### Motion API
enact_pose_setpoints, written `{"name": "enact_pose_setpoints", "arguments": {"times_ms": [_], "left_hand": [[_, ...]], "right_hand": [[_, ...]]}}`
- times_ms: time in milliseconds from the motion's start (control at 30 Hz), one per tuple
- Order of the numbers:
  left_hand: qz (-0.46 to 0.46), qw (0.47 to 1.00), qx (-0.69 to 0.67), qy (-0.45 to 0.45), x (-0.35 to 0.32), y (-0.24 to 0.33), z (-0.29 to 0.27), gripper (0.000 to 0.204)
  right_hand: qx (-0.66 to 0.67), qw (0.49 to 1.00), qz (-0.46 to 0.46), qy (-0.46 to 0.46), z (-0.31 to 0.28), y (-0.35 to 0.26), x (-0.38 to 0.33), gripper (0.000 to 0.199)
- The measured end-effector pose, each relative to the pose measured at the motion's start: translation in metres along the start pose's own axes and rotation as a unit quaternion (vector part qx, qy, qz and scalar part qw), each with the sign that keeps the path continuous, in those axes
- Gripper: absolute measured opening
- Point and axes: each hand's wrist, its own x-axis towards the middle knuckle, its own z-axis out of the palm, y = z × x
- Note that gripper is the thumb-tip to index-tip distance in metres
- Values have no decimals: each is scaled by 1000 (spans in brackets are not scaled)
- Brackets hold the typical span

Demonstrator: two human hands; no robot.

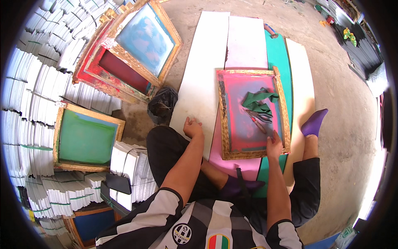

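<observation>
A wood-framed printing screen point(224, 112) with pink-and-grey stained mesh lies tilted on the boards before me. On its mesh rest a crumpled strip of green cloth point(260, 101), a pair of dark-handled pliers or scissors point(262, 116) and a thin red-handled tool point(258, 123). My right hand point(274, 146) reaches over the screen's near right corner, its fingers stretched onto the mesh and nothing seen in them. To the left of the screen, my left hand point(193, 127) hovers by the white board point(199, 83), palm turned up, fingers loosely bent and apart, holding nothing visible.
Pink point(246, 41), green point(277, 54) and cream boards point(302, 79) lie side by side under the screen. A black bag point(163, 104), a blue-meshed screen point(146, 37) and a green-meshed screen point(87, 137) stand at left, before stacked white sheets point(35, 91). A phone-like black object point(118, 183) sits nearby.
</observation>
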Motion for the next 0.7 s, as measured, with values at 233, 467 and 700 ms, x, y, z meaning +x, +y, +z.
{"name": "enact_pose_setpoints", "arguments": {"times_ms": [233,467,700], "left_hand": [[-13,999,1,32,1,-1,-2,44],[160,973,155,58,57,-32,-21,28],[234,858,454,48,-6,-2,0,18]], "right_hand": [[-30,999,-22,3,-7,2,-6,51],[-59,995,-80,14,6,-10,-16,49],[-47,996,-70,14,-12,-4,-16,49]]}}
